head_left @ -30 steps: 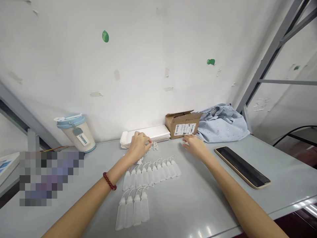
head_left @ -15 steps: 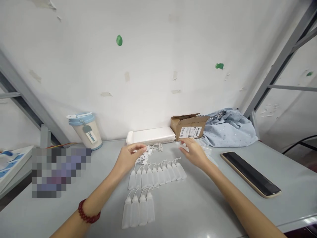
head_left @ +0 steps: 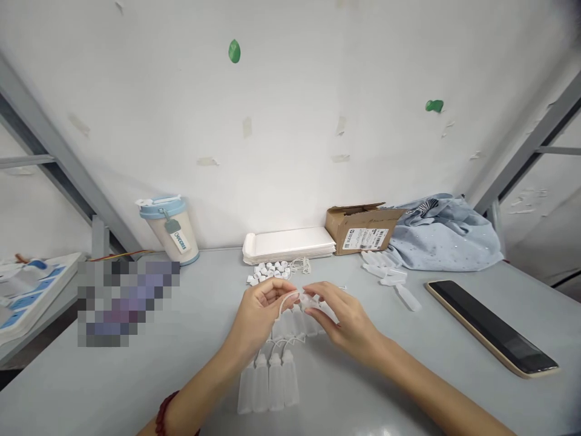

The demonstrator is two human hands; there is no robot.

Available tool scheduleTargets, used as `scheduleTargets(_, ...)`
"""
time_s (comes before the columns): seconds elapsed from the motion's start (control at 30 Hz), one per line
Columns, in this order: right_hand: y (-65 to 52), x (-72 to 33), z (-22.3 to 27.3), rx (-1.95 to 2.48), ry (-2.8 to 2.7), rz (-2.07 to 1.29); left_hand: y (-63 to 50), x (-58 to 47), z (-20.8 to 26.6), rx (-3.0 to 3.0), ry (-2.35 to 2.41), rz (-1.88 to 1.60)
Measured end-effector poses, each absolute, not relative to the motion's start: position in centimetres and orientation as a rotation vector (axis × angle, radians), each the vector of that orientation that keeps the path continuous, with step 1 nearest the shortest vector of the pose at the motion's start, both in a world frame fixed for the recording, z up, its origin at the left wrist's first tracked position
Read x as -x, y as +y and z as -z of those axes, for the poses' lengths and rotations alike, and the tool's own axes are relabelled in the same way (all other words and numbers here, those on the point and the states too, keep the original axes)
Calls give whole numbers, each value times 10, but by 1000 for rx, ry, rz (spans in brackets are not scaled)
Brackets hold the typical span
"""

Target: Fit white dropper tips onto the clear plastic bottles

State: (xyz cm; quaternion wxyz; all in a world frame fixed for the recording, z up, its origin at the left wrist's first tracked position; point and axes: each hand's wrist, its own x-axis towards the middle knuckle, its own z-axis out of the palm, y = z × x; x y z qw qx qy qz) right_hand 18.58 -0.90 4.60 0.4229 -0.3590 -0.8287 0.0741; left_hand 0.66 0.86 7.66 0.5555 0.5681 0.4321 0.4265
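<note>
A translucent bottle (head_left: 310,300) is pinched in the grip of the right hand (head_left: 351,318), its long axis mostly hidden. Just left of its tip, a curved tube (head_left: 287,297) is pinched by the left hand (head_left: 254,312); whether the 2 touch cannot be told. Nearer the body, 4 bottles (head_left: 275,384) are laid on the tabletop (head_left: 363,387).

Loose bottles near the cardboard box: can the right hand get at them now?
Probably yes: no object seems to stand between the right hand and the loose bottles. That hand appears busy with another bottle, so it may need freeing first.
</note>
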Motion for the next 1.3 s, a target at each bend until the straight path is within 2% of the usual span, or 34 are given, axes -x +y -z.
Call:
scheduleTargets(0.4,-13,-184,-44,906,-2133,-186,1,-12,-79,-1410,999,-982)
scheduleTargets(0.63,-13,-183,-42,764,-2082,-171,1,-9,-75,-1203,960,-864)
scheduleTargets(1.0,-19,-177,-65,996,-1742,-721,-3,-6,-76,-1689,997,-1081)
scheduleTargets(1.3,-20,-177,-65,1033,-1680,-772,-4,-6,-80,-1854,1084,-959)
